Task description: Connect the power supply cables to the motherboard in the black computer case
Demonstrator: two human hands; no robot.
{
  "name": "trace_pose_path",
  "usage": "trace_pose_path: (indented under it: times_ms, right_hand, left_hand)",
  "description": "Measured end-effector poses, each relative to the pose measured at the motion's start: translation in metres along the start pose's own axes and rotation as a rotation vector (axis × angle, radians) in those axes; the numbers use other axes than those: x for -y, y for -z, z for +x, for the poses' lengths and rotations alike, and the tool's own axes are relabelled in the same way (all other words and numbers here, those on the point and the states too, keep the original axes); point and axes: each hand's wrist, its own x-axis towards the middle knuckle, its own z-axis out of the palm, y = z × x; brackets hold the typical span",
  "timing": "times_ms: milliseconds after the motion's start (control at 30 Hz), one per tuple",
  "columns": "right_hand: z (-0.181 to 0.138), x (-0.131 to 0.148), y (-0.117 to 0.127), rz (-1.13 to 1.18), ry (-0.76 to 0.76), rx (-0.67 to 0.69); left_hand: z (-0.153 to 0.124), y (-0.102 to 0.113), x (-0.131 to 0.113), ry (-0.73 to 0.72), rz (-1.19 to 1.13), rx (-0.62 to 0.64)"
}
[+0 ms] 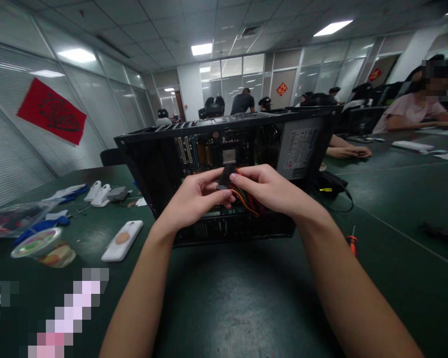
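Note:
An open black computer case [134,171] stands on the green table, with its motherboard [229,144] and silver power supply [296,146] showing. In front of the board, both hands meet at a small black part [228,176], perhaps a connector, whose exact kind is hard to make out. My left hand [196,196] pinches its left side between thumb and fingers. Closed on its right side is my right hand [267,184]. Red, yellow and black cables [246,200] hang just below the fingers, partly hidden by them.
Left on the table lie a white phone [123,241], a plastic cup [47,248], a plastic bag [20,219] and small white items [97,194]. A screwdriver [353,242] and a black strap [334,191] lie right. Another person's hands [349,150] rest beyond the case.

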Motion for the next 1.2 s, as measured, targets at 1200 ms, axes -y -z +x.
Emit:
trace_pose_path:
  times_ms: [1200]
  right_hand:
    - [0.005,0.001,-0.026,0.023,0.042,0.079]
  left_hand:
    - [-0.014,0.021,-0.004,-0.142,0.464,-0.087]
